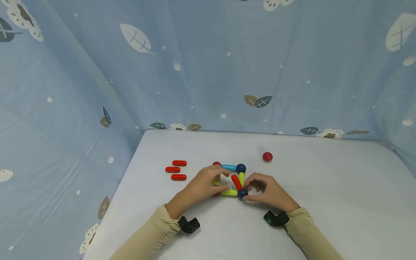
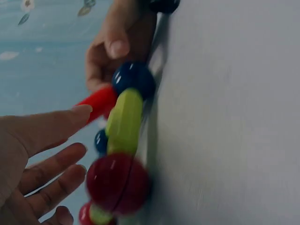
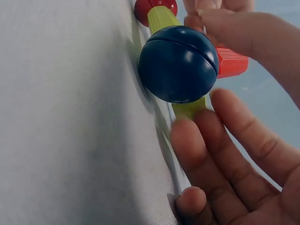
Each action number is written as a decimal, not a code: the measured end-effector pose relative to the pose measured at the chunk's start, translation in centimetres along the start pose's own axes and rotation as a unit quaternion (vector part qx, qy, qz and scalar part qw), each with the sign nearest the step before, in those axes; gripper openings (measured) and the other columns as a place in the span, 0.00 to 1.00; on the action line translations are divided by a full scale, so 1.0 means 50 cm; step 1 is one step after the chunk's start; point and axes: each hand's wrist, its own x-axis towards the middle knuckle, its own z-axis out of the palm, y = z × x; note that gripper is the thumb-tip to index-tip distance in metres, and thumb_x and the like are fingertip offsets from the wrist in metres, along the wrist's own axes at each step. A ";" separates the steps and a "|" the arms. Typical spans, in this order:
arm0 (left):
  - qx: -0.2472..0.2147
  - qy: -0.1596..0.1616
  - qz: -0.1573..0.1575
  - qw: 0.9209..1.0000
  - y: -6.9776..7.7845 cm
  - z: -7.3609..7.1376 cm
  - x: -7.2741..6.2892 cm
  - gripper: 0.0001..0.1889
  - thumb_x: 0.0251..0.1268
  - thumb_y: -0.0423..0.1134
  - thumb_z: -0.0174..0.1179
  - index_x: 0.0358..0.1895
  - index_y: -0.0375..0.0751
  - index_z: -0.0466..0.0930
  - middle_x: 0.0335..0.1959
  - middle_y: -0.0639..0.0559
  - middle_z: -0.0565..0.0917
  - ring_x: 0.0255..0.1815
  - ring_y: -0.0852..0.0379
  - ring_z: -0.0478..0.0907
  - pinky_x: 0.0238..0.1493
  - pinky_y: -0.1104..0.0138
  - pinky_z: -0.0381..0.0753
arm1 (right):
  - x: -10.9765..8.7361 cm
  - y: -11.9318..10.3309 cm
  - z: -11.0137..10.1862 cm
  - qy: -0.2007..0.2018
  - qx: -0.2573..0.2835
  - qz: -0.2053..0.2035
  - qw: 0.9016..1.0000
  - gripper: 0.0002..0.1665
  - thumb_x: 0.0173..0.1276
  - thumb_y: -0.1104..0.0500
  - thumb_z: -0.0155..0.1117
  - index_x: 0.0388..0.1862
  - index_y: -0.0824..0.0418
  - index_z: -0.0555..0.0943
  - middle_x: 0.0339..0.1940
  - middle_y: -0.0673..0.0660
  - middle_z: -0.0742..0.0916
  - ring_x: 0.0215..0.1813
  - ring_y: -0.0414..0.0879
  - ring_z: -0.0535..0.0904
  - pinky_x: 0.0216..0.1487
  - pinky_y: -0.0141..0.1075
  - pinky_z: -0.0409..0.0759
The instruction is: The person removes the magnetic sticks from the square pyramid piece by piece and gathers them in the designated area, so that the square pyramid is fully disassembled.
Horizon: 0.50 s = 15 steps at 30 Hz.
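A four-sided frame of toy sticks and balls lies on the white table. Its near right corner is a dark blue ball [image 1: 242, 194], from which a red stick [image 1: 237, 182] rises at a slant. My right hand [image 1: 268, 191] holds this corner, thumb and fingers on either side of the ball. Over the frame's left side, my left hand [image 1: 204, 182] has its thumb and fingers spread around nothing, close to the red stick. A yellow-green stick [image 1: 229, 193] joins the blue ball to a near left red ball [image 2: 118, 183], mostly hidden by the left hand in the head view.
Several loose parts lie about: three red sticks [image 1: 178, 177] to the left and a red ball [image 1: 267, 156] at the back right. A light blue stick [image 1: 229, 167] and another dark blue ball [image 1: 241, 168] form the frame's far side. A patterned blue curtain [image 1: 208, 72] stands behind the table.
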 end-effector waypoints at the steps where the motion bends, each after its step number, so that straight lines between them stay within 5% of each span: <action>1: 0.000 -0.003 0.006 1.000 0.004 0.006 0.005 0.22 0.63 0.41 0.74 0.60 0.47 0.84 0.50 0.52 0.88 0.40 0.57 0.79 0.41 0.69 0.80 | 0.001 -0.001 0.001 -0.004 0.003 -0.007 1.000 0.20 0.55 0.53 0.85 0.44 0.48 0.84 0.36 0.48 0.86 0.35 0.46 0.77 0.35 0.33 0.76; 10: -0.001 0.030 0.006 1.000 0.019 0.031 0.029 0.11 0.66 0.43 0.71 0.49 0.49 0.83 0.43 0.59 0.89 0.38 0.63 0.79 0.40 0.69 0.81 | 0.005 -0.002 0.009 -0.012 0.000 -0.018 1.000 0.20 0.55 0.51 0.85 0.43 0.47 0.84 0.36 0.46 0.87 0.34 0.46 0.78 0.32 0.32 0.76; 15: -0.009 0.023 0.008 1.000 0.022 0.036 0.037 0.15 0.66 0.42 0.71 0.53 0.46 0.82 0.44 0.57 0.89 0.36 0.65 0.79 0.37 0.72 0.79 | 0.002 0.002 0.002 -0.009 -0.005 -0.026 1.000 0.19 0.56 0.52 0.84 0.43 0.47 0.84 0.34 0.47 0.86 0.33 0.46 0.77 0.32 0.33 0.75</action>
